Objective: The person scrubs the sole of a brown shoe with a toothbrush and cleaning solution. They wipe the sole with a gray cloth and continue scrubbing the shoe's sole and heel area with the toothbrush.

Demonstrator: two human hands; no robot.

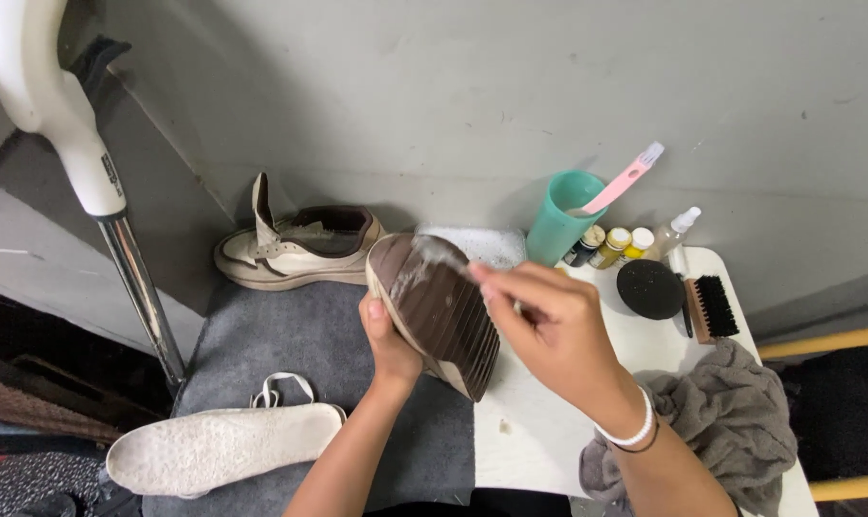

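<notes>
Shoe (434,311) – brown ribbed sole up, foamy

The left hand (392,342) is raised from the lower edge of the view, forearm angled up and to the right, fingers curled in a closed grip with the thumb laid upward. The right hand (549,330) is reached in from the lower right, wrist bent, fingers pinched together and pointed up-left, and pale bands are worn at its wrist.
</notes>
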